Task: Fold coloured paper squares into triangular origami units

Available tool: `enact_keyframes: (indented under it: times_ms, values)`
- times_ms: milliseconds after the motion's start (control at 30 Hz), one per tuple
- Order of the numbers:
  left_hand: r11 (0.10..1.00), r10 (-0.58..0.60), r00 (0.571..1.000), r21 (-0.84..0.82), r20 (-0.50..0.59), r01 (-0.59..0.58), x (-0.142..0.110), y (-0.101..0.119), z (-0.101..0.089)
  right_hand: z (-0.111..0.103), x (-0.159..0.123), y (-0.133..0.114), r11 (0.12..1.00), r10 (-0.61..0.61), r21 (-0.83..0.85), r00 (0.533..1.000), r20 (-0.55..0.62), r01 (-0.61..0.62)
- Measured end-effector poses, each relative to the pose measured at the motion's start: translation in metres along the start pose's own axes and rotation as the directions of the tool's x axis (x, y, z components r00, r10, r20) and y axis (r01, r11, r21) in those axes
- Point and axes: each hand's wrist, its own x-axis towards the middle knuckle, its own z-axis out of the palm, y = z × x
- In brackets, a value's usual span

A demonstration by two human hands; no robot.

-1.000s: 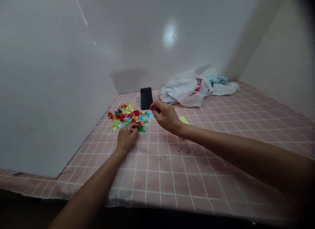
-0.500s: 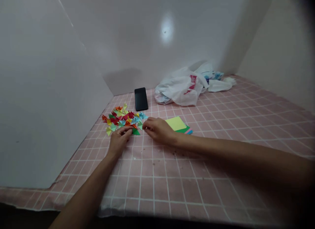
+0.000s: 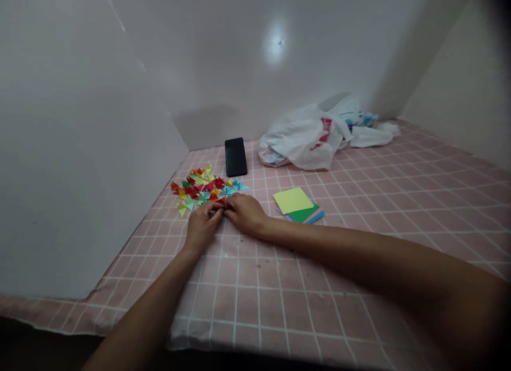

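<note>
Here's the pink grid tablecloth (image 3: pixel 359 211) under me, a white plastic bag (image 3: pixel 303 145) bunched at the back, and a black phone (image 3: pixel 236 157) just behind my folded paper triangles (image 3: pixel 199 190). A stack of coloured paper squares (image 3: pixel 297 205) lies to the right. My left hand (image 3: pixel 202 227) and right hand (image 3: pixel 245 214) meet at the pile's near edge, fingers pinched, apparently on 1 small red paper piece (image 3: pixel 221 202), though it's hard to see.

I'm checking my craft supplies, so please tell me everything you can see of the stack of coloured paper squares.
The stack of coloured paper squares lies flat on the pink gridded surface. Its thin, paper-like sheets are loosely offset rather than squared up. A pale yellow sheet sits on top, skewed over a green sheet, with pink and blue edges showing at the lower right. It lies to the right of the right hand, not touching it.
</note>
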Motion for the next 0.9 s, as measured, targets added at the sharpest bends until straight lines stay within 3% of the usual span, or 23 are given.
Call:
enact_keyframes:
  times_ms: [900]
  values:
    - [1.000,0.011,1.000,0.022,0.015,-0.011,-0.0024,0.0055,0.0009,0.0002,-0.0025,-0.0013,1.000,0.025,0.002,0.999,-0.026,-0.025]
